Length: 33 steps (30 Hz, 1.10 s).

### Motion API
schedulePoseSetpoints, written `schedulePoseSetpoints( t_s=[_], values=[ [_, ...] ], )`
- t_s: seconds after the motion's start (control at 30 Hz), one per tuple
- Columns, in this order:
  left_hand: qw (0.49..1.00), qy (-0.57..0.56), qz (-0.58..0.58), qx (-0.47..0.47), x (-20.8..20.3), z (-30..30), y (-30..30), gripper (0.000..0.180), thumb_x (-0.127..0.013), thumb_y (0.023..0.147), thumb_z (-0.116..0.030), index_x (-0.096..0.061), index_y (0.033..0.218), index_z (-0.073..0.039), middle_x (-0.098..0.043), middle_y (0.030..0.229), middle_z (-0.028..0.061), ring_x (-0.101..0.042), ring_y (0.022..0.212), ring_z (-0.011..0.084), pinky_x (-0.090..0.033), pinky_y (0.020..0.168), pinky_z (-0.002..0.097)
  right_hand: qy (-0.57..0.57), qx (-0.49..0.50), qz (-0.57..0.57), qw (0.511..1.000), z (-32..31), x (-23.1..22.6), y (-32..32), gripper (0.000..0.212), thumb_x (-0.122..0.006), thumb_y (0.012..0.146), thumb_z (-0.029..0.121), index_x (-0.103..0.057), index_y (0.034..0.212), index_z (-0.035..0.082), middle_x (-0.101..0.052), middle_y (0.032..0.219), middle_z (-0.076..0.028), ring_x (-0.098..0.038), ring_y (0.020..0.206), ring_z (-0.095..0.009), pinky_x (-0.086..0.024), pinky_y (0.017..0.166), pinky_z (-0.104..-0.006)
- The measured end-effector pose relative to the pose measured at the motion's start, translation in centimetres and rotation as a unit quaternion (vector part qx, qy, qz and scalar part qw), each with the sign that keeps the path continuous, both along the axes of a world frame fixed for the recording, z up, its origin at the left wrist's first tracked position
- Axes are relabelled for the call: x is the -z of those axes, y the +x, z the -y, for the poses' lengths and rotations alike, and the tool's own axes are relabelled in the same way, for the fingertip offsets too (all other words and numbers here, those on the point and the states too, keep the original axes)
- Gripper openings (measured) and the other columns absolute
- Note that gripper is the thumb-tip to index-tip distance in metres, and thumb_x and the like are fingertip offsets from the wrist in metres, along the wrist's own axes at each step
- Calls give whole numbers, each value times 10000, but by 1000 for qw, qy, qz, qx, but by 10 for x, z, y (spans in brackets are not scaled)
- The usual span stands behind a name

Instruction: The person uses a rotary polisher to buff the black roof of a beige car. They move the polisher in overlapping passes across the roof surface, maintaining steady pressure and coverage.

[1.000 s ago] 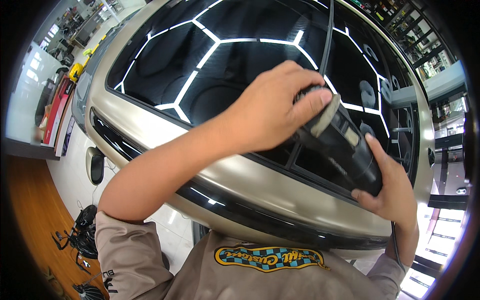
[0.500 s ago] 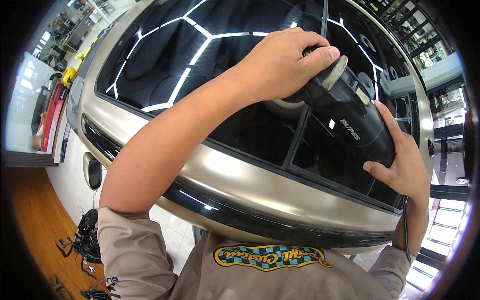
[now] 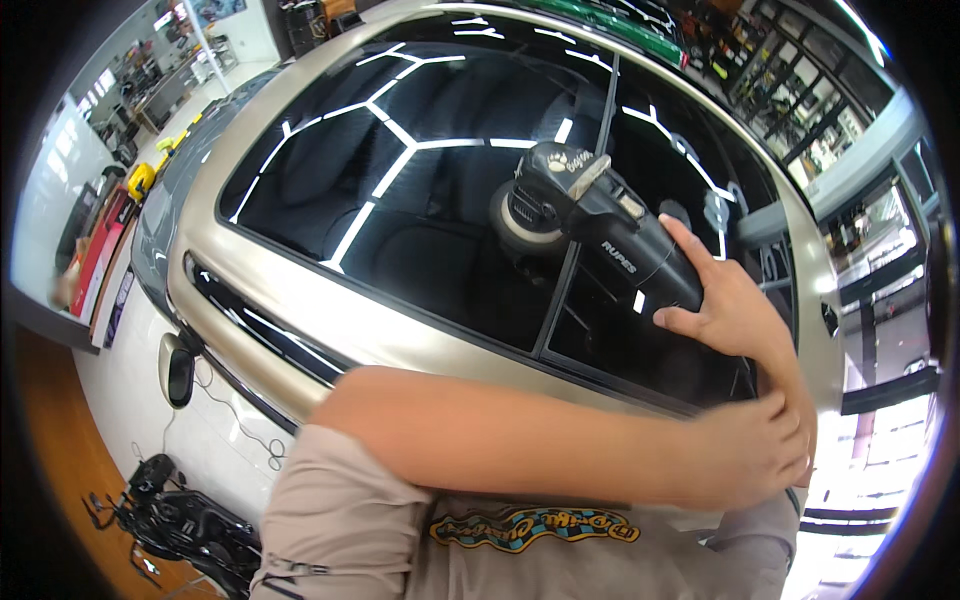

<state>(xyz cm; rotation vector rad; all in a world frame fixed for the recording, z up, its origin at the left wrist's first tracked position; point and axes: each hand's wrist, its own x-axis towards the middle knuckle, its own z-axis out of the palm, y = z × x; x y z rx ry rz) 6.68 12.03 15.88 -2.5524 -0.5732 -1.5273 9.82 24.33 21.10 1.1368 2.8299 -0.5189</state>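
My right hand (image 3: pixel 725 300) grips the rear body of a black power polisher (image 3: pixel 625 245). The polisher's head and round pad (image 3: pixel 530 235) rest on or just above the dark glass roof (image 3: pixel 440 250) of a car; the exact contact cannot be made out. My left arm reaches across in front of my body. At its end, my left hand (image 3: pixel 745 455) is beside my right forearm, its fingers bent but smeared by motion. Whether it holds anything is hidden.
The car's gold body (image 3: pixel 300 315) surrounds the glass, and its side mirror (image 3: pixel 177 370) juts out at left. A black motorcycle (image 3: pixel 190 520) stands at lower left. A thin cable (image 3: pixel 235 405) lies on the pale floor. A green car (image 3: pixel 640 28) is beyond.
My left hand has let go of the polisher's head and swung down and right to my right forearm. My right hand and the polisher have shifted left in view, which has itself moved.
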Motion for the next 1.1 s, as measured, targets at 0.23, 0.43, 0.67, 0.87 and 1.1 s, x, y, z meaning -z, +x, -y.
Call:
schedulePoseSetpoints(
  t_s=[0.23,0.43,0.67,0.87,1.1],
  values=[
    [984,-127,-122,-1,3,41,92,364,-659,870,-229,-716,1121,29,-661,1227,184,-599,1182,347,-451,979,428,12,31,19,999,4,8,5,1044,-792,769,401,-245,1633,194,-700,1001,-351,-691,965,-517,-536,930,-485],
    [862,-310,-319,242,-59,30,88,383,-785,800,-220,-742,1120,-13,-715,988,168,-663,943,260,-529,822,389,14,60,42,997,11,-8,4,1058,-788,759,429,-241,1639,212,-704,1007,-348,-700,972,-496,-537,939,-474],
    [815,-322,-210,434,-53,33,84,461,-744,822,-387,-757,1128,-43,-705,1048,176,-649,1015,306,-511,883,432,7,37,31,999,15,-4,5,1075,-832,761,389,-238,1642,225,-719,1000,-319,-723,930,-471,-556,880,-465],
    [990,-118,-80,-24,-37,-36,-49,551,-709,840,-530,-769,1135,-68,-696,1100,184,-637,1076,345,-496,934,469,9,53,38,998,21,0,-5,1084,-830,766,367,-218,1642,186,-717,1005,-308,-719,948,-456,-551,869,-463],
    [846,-436,-6,-307,1,-118,-254,719,-652,858,-715,-774,1152,-71,-686,1126,224,-645,1095,393,-495,983,457,7,25,12,1000,16,-2,-11,1026,-820,767,385,-292,1613,141,-709,1013,-338,-700,957,-507,-548,888,-501]
  ],
)
